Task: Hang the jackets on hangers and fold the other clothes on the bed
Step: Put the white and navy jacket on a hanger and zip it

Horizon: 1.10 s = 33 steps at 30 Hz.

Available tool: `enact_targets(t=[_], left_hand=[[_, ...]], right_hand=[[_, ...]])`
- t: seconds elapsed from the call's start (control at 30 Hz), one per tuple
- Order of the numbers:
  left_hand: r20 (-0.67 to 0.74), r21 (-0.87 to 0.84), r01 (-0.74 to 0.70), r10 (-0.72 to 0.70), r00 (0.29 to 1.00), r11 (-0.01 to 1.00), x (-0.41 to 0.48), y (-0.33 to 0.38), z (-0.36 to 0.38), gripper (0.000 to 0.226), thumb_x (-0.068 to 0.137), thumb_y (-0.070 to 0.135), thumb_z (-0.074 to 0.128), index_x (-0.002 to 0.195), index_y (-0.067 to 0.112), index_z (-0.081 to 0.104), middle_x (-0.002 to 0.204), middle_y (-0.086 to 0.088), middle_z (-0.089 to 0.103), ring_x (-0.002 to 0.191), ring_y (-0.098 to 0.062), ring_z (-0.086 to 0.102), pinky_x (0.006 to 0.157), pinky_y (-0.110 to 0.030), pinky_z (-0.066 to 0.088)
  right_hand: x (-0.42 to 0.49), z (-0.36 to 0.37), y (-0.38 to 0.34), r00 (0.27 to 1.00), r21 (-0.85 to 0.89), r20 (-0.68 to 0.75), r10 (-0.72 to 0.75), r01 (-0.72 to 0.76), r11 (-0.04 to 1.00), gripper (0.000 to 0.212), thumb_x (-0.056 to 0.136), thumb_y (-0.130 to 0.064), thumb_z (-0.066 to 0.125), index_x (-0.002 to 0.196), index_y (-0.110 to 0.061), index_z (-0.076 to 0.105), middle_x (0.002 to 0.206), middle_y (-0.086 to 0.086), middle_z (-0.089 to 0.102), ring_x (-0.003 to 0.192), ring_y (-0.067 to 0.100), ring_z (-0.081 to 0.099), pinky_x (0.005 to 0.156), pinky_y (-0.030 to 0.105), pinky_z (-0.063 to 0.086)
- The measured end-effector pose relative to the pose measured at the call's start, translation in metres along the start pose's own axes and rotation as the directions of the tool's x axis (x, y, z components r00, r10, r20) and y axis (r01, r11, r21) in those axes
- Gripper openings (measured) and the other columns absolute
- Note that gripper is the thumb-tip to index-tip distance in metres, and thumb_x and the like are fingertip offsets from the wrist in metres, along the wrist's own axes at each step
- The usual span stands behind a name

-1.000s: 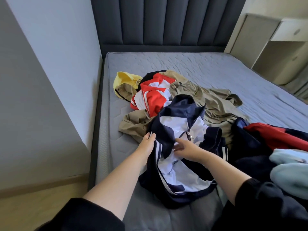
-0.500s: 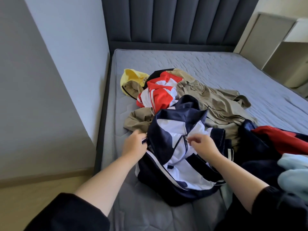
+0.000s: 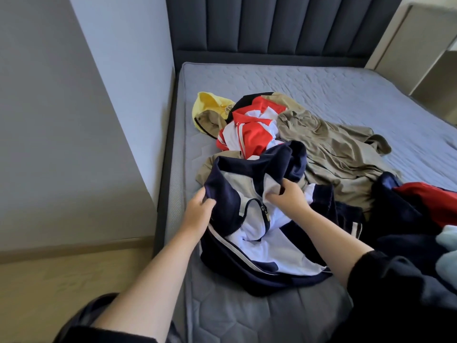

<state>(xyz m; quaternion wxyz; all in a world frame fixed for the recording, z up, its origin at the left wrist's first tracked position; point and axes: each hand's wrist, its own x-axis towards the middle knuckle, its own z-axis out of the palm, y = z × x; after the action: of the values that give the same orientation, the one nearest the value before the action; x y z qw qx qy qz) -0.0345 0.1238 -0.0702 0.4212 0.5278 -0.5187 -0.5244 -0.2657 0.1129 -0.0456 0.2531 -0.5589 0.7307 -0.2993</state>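
A navy and white zip jacket (image 3: 259,243) lies crumpled on the near part of the grey bed (image 3: 346,90). My left hand (image 3: 199,210) grips its navy edge on the left. My right hand (image 3: 288,195) pinches the white and navy fabric near the collar, just right of the zipper. Behind it lie a red and white jacket (image 3: 249,134), a khaki garment (image 3: 331,152) and a yellow hooded piece (image 3: 210,105). At the right edge sits a dark navy and red garment (image 3: 420,201). No hanger is in view.
A grey wall (image 3: 74,120) runs close along the bed's left side, with wooden floor (image 3: 61,280) below it. The dark padded headboard (image 3: 272,23) stands at the back. A pale blue cloth (image 3: 447,253) pokes in at the right edge. A beige cabinet (image 3: 425,45) stands at the far right.
Both hands have moved up the navy jacket and taken hold of it, the left at its navy edge, the right near the collar. The fabric between them has lifted and spread.
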Motion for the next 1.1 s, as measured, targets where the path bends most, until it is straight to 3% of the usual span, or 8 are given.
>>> enact_targets(t=[0.1,0.17,0.37,0.43,0.5,0.6,0.77,1.1], left_hand=[[0.013,0.111,0.005,-0.006,1.000,0.994,-0.002,-0.008,0.001,0.041,0.089,0.016,0.060,0.125,0.034,0.054,0.105,0.031,0.060,0.105,0.003,0.056,0.077,-0.003,0.040],[0.007,0.281,0.005,-0.007,1.000,0.960,0.000,-0.014,-0.002,0.057,0.088,0.020,0.064,0.140,0.031,0.042,0.114,0.025,0.054,0.108,-0.001,0.050,0.084,-0.013,0.038],[-0.022,0.299,0.078,-0.075,0.997,0.951,0.002,-0.019,-0.007,0.064,0.079,0.014,0.074,0.136,0.021,0.046,0.127,0.001,0.059,0.118,-0.019,0.054,0.088,-0.025,0.039],[-0.117,0.340,0.058,-0.019,0.993,0.939,0.000,-0.018,-0.008,0.050,0.079,0.008,0.071,0.125,0.019,0.054,0.119,-0.001,0.064,0.112,-0.021,0.059,0.085,-0.027,0.044],[-0.209,0.358,0.044,0.034,0.977,0.933,-0.004,-0.018,-0.009,0.042,0.080,0.004,0.067,0.118,0.019,0.057,0.114,-0.005,0.064,0.106,-0.024,0.061,0.086,-0.032,0.049],[-0.227,0.269,0.066,-0.003,0.974,0.961,-0.011,-0.016,-0.001,0.048,0.080,0.001,0.068,0.123,0.017,0.056,0.117,-0.003,0.065,0.109,-0.022,0.061,0.085,-0.029,0.047],[-0.227,0.053,0.124,-0.109,0.968,0.991,-0.007,0.007,0.003,0.055,0.077,0.000,0.072,0.128,0.015,0.057,0.120,-0.002,0.064,0.109,-0.017,0.060,0.085,-0.026,0.045],[-0.170,0.126,-0.230,0.249,0.953,0.965,-0.010,0.144,0.016,0.053,0.079,-0.004,0.067,0.125,0.021,0.062,0.099,0.015,0.060,0.097,-0.006,0.057,0.078,-0.012,0.043]], right_hand=[[-0.007,0.007,-0.007,0.981,-0.228,0.006,-0.193,0.189,0.955,0.018,0.075,-0.014,0.069,0.087,-0.001,0.067,0.097,0.009,0.053,0.094,0.027,0.047,0.075,0.029,0.035],[-0.013,0.007,-0.011,0.960,-0.213,0.076,-0.270,0.280,0.936,0.033,0.072,-0.006,0.067,0.105,-0.002,0.065,0.112,0.009,0.054,0.107,0.028,0.046,0.085,0.026,0.034],[-0.025,0.010,-0.010,0.945,-0.309,0.310,-0.101,0.200,0.930,0.046,0.076,-0.019,0.061,0.119,-0.018,0.049,0.102,0.002,0.063,0.103,0.029,0.049,0.092,0.034,0.033],[-0.026,0.008,-0.008,0.974,-0.281,0.212,-0.075,0.135,0.950,0.013,0.078,-0.021,0.062,0.089,-0.024,0.055,0.078,-0.008,0.060,0.086,0.025,0.054,0.078,0.030,0.037],[-0.027,0.005,-0.011,0.988,-0.249,0.148,-0.033,0.070,0.966,0.012,0.079,-0.019,0.061,0.077,-0.020,0.049,0.066,-0.011,0.052,0.074,0.023,0.054,0.064,0.028,0.037],[-0.029,0.007,-0.020,0.984,-0.221,0.161,-0.076,0.111,0.969,0.007,0.079,-0.014,0.060,0.081,-0.012,0.055,0.071,-0.001,0.060,0.073,0.025,0.058,0.063,0.030,0.043],[-0.037,0.002,-0.042,0.968,0.007,0.169,-0.184,0.186,0.983,0.026,0.084,-0.004,0.059,0.069,-0.024,0.051,0.065,-0.011,0.054,0.064,0.001,0.050,0.049,0.007,0.034],[-0.041,-0.064,-0.126,0.950,0.196,-0.034,-0.311,0.312,0.930,0.009,0.093,-0.008,0.050,0.086,-0.005,0.055,0.073,0.002,0.056,0.068,0.010,0.047,0.049,0.007,0.034]])
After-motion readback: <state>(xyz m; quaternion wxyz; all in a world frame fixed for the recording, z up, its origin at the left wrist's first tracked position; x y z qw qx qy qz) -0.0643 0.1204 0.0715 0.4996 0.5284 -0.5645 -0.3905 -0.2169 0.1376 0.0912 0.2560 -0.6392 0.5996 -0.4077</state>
